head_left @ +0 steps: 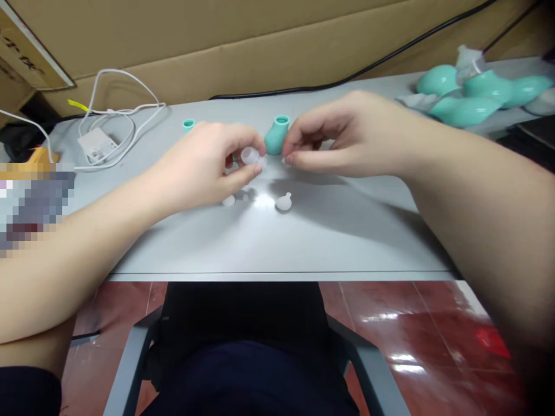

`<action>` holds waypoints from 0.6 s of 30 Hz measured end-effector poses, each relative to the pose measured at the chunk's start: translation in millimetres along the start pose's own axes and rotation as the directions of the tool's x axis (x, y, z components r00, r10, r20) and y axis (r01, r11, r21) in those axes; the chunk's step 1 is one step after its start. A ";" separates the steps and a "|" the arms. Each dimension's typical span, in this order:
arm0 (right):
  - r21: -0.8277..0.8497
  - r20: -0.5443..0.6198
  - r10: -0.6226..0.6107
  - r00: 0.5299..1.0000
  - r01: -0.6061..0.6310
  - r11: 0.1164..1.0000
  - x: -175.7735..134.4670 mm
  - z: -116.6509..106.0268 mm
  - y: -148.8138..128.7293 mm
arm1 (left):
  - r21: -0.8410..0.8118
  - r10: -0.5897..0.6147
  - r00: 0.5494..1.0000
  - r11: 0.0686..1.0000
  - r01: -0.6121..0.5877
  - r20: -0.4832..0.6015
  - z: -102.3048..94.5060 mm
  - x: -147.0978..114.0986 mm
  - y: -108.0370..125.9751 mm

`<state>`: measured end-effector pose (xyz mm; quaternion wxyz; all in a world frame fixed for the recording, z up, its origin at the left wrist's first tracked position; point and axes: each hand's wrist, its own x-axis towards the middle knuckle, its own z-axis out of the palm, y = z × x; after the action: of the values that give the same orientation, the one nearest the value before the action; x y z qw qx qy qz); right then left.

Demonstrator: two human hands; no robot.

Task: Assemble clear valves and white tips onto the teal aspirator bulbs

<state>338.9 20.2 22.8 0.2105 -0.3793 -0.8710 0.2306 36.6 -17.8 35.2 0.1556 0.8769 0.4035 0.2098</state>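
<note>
My left hand (208, 164) pinches a small clear plastic cap (250, 155) between thumb and fingers above the grey table (269, 242). My right hand (342, 136) hovers close beside it, fingertips curled together near the cap; I cannot tell whether it holds anything. Right behind the fingertips stands a teal rubber bulb (276, 136) with its open neck up. A clear nozzle tip (284, 202) lies on the table below my hands, and another small clear piece (228, 200) lies left of it. A second teal piece (188, 124) peeks out behind my left hand.
A pile of teal bulbs (472, 95) in clear wrapping sits at the far right. A white cable with a tag (110, 124) lies at the far left. Cardboard (217, 46) and a black cable (390, 58) line the back. The table's front edge is near my lap.
</note>
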 end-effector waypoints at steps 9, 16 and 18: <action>-0.110 0.189 0.109 0.976 -0.090 0.990 6.4 7.8 -3.2 | 0.140 0.102 0.989 0.983 -0.116 0.103 7.7 6.5 4.1; -0.136 0.174 0.112 0.978 -0.089 0.987 8.1 9.9 -2.3 | 0.222 -0.019 0.993 0.975 -0.007 0.118 12.9 11.0 17.4; -0.137 0.166 0.096 0.981 -0.074 0.988 8.4 10.8 -2.2 | 0.255 -0.019 0.992 0.967 -0.014 0.124 14.1 12.8 15.0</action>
<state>326.6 22.6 17.0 0.0992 -0.4078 -0.8821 0.2141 60.7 -18.8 32.7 0.0668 0.9005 0.4177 0.1007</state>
